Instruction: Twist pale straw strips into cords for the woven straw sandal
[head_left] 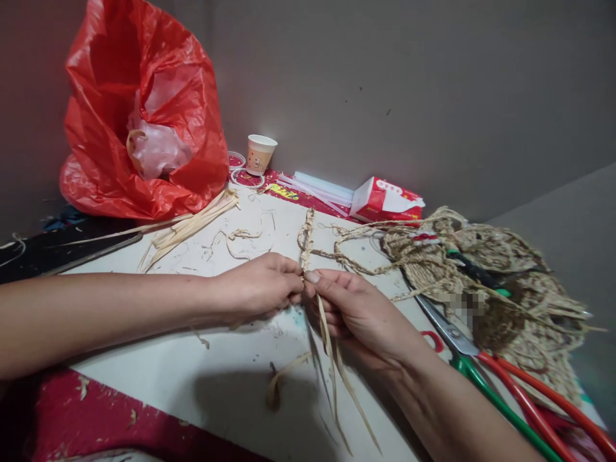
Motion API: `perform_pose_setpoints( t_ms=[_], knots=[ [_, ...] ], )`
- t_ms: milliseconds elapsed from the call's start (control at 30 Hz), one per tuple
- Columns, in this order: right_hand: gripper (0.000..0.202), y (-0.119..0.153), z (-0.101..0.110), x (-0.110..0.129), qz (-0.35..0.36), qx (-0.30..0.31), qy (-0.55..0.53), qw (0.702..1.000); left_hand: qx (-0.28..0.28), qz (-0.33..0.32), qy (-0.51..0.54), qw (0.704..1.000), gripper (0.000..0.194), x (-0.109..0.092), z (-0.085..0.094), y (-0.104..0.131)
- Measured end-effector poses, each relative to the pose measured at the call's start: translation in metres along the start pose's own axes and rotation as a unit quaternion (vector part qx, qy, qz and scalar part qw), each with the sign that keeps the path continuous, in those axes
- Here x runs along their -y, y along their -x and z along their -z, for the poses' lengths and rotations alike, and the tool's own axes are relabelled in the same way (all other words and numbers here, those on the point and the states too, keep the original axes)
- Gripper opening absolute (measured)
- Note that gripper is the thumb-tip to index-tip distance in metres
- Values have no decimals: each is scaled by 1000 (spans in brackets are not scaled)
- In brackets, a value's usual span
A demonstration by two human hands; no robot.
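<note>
Both hands meet at the near end of a narrow braid [307, 240] of pale dried plant fibre, which runs away from me across the white board. My left hand [262, 285] is closed, its thumb and fingers pinching the braid's end. Thumb against fingertips, my right hand [349, 301] grips the same spot from the other side. Loose fibre strips [332, 372] hang from under the right hand toward me. The fingers hide exactly how the strands cross. A single curled strip [283, 382] lies on the board below the hands.
Right of my forearm lie large shears [462, 340] with red and green handles, beside heaped braided fibre [510, 295]. A bundle of flat strips [192, 228] lies left, before a red plastic bag [144, 115]. Behind stand a paper cup [260, 155] and a tissue pack [385, 200].
</note>
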State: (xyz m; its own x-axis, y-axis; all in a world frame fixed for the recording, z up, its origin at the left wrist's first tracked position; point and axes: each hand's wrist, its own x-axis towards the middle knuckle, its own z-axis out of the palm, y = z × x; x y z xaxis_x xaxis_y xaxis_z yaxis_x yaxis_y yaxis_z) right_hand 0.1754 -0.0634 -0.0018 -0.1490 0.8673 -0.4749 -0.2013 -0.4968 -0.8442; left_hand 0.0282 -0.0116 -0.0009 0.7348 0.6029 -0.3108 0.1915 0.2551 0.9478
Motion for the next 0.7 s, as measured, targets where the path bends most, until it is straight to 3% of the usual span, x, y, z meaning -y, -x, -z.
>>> perform_pose_setpoints(
  t_ms=[100,233,433,700],
  knots=[
    [34,-1,3,0,-2,2,30,1000,-24,-41,-56,997,15,3,0,1],
    [36,-1,10,1,-5,41,85,996,-6,-76,-155,985,22,1,8,1],
    [31,-1,19,4,62,77,230,968,20,-67,-157,985,20,0,16,-7],
    [24,4,12,6,138,6,451,882,48,65,-37,996,21,-3,16,-5]
  ],
)
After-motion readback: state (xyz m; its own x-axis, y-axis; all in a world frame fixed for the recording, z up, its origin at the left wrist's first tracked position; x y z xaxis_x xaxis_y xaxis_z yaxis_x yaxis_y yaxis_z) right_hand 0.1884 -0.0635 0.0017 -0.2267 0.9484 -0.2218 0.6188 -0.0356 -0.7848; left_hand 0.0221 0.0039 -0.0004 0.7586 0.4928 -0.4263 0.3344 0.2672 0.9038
